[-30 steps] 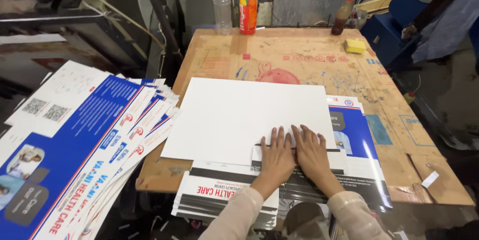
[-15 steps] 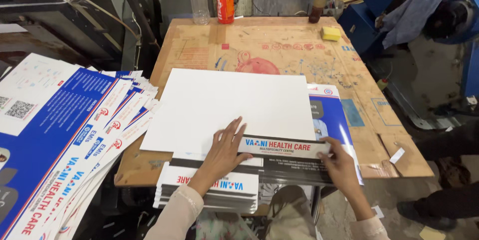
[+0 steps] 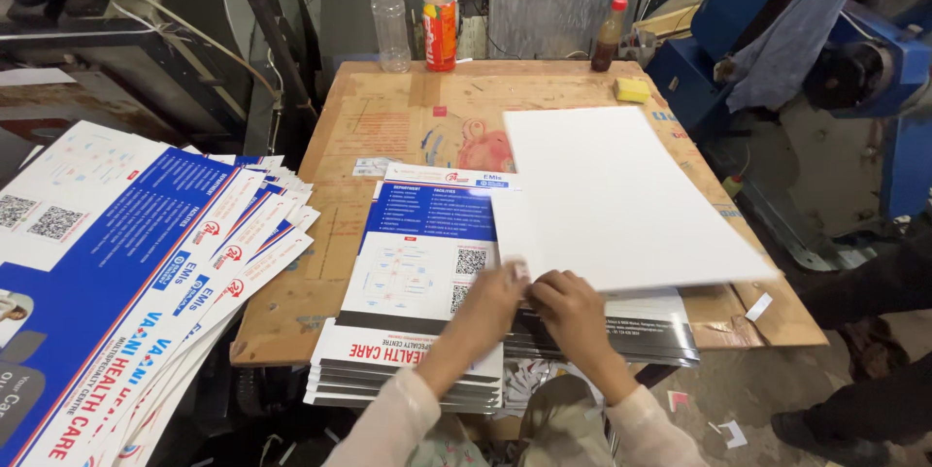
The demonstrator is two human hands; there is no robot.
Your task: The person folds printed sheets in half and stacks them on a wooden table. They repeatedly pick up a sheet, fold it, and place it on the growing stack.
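A large white sheet [image 3: 621,195] lies turned over toward the right half of the cardboard-covered table [image 3: 388,127], its far side hanging past the right edge. My left hand [image 3: 493,304] pinches its near left corner. My right hand [image 3: 573,312] is pressed beside it, fingers curled on the same near edge. Under and left of the sheet sits a stack of printed blue, white and red sheets [image 3: 417,263], overhanging the table's front edge.
At the table's back stand a clear bottle [image 3: 390,16], an orange-labelled bottle [image 3: 439,13] and a brown bottle [image 3: 608,35], with a yellow sponge [image 3: 632,89] nearby. A fanned pile of printed sheets [image 3: 126,263] fills the left. A blue machine [image 3: 825,50] and another person's leg [image 3: 874,399] are on the right.
The white sheet has swung from the table's middle to the right, uncovering the printed stack. My hands, apart along the folded strip half a second ago, have come together at the sheet's near corner.
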